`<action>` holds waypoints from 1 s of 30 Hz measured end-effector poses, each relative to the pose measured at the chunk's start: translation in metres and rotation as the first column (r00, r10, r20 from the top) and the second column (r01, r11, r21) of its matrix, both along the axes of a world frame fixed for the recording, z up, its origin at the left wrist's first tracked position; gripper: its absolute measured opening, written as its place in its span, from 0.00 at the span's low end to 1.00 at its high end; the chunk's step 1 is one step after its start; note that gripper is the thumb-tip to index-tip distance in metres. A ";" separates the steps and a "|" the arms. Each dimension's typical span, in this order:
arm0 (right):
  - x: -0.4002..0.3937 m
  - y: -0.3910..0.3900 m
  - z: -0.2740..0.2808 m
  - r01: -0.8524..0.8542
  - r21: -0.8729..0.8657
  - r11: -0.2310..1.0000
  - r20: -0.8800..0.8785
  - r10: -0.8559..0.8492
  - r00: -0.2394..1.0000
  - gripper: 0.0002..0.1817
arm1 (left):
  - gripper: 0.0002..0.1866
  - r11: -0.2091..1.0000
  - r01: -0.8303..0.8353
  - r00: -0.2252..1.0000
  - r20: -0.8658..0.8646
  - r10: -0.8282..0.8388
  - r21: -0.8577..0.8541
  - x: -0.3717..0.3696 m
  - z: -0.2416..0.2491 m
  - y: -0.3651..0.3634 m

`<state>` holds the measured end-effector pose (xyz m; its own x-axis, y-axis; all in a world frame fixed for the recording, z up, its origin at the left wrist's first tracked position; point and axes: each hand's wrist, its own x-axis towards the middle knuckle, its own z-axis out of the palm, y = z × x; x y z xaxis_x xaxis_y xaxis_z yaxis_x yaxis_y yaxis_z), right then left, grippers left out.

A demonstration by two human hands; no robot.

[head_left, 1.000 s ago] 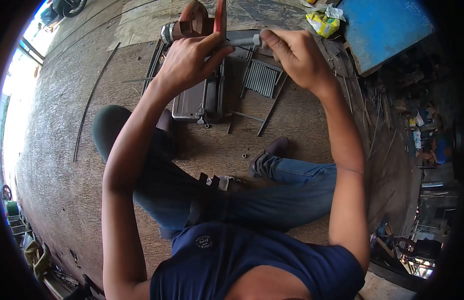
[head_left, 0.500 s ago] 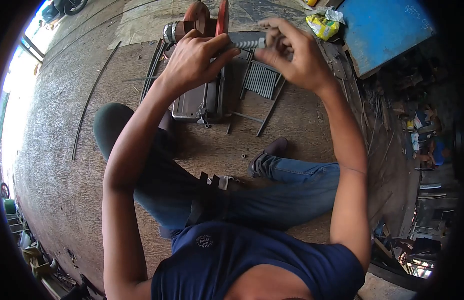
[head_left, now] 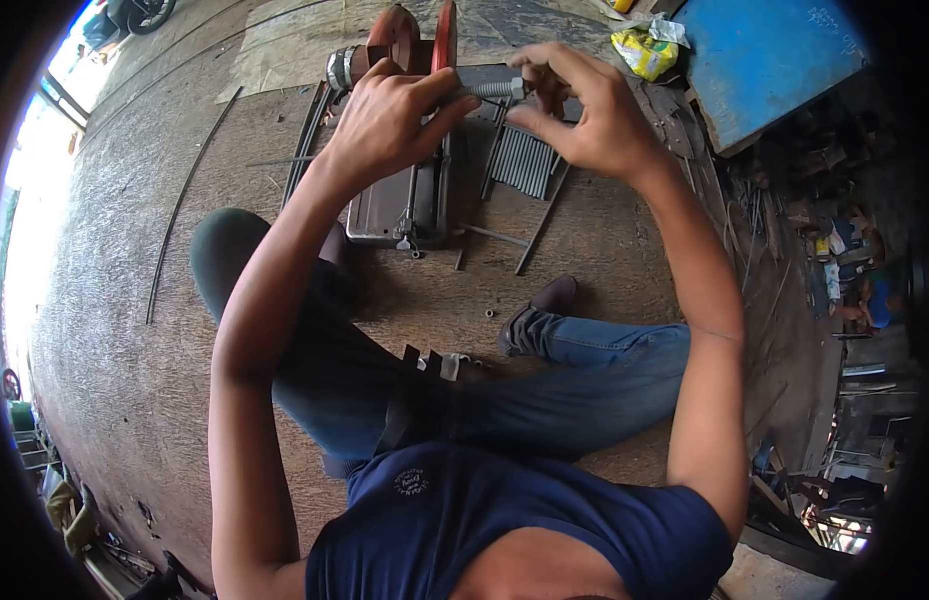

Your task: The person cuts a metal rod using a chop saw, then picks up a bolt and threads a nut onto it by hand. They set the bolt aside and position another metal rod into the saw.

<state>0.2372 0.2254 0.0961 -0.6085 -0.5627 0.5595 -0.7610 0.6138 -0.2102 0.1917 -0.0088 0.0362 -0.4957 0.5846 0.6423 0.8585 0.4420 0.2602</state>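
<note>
A grey threaded bolt point(head_left: 491, 90) lies level between my two hands, its nut-like end point(head_left: 518, 89) toward the right. My left hand point(head_left: 393, 112) has its thumb and fingers closed round the bolt's left part. Beside the right end is my right hand point(head_left: 577, 105), its thumb and fingers curved and apart, with nothing gripped between them. Just behind my left hand stands a cut-off machine with a red-orange guard point(head_left: 393, 34) and a grey metal base point(head_left: 376, 213).
A small frame with thin parallel rods point(head_left: 525, 160) lies right of the machine. A long rod point(head_left: 192, 190) rests on the floor at left. A blue panel point(head_left: 770, 60) and a yellow packet point(head_left: 645, 54) are at upper right. A small ring point(head_left: 490, 313) lies near my shoe.
The bolt's right end has shifted slightly left. My right hand's fingers have moved a little, and my right forearm sits slightly farther right.
</note>
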 end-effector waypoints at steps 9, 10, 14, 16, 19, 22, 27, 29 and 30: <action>-0.004 0.000 -0.004 -0.020 -0.067 0.998 -0.060 0.016 0.998 0.12 | 0.12 1.000 0.004 1.000 -0.013 -0.004 -0.006 0.002 0.001 0.001; -0.004 0.003 -0.002 0.056 0.006 0.998 0.014 -0.056 0.998 0.13 | 0.12 1.000 0.012 1.000 -0.015 -0.012 0.006 0.002 0.001 0.002; 0.002 -0.004 0.002 -0.077 -0.065 0.995 -0.049 0.073 0.996 0.17 | 0.12 1.000 -0.001 1.000 -0.001 0.001 -0.002 0.004 0.004 0.001; 0.004 0.004 0.007 0.109 0.145 0.983 0.188 -0.136 0.973 0.15 | 0.12 1.000 0.016 1.000 -0.019 -0.016 0.013 0.003 0.004 0.001; 0.002 -0.005 -0.002 -0.061 -0.090 0.994 -0.041 0.057 0.998 0.17 | 0.12 1.000 0.018 1.000 -0.025 -0.017 0.009 0.003 0.004 0.002; -0.002 0.005 -0.001 0.063 0.027 0.998 0.183 -0.067 0.981 0.21 | 0.12 1.000 0.012 1.000 -0.009 -0.012 -0.012 0.002 0.000 0.002; -0.004 0.007 -0.001 0.230 -0.145 0.962 0.535 -0.119 0.836 0.28 | 0.11 0.999 -0.019 1.000 -0.013 0.018 -0.049 0.001 0.000 0.002; -0.005 0.008 0.000 0.194 -0.058 0.979 0.681 -0.103 0.725 0.25 | 0.11 0.999 0.003 1.000 -0.014 -0.004 -0.044 0.001 0.000 0.002; -0.006 0.008 -0.005 0.198 -0.058 0.979 0.681 -0.106 0.724 0.25 | 0.11 0.999 0.007 1.000 -0.013 -0.007 -0.044 0.000 -0.001 0.003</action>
<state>0.2307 0.2335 0.0916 -0.9215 -0.3875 0.0263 -0.2910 0.6443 -0.7072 0.1919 -0.0060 0.0355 -0.4830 0.6158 0.6226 0.8649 0.4467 0.2291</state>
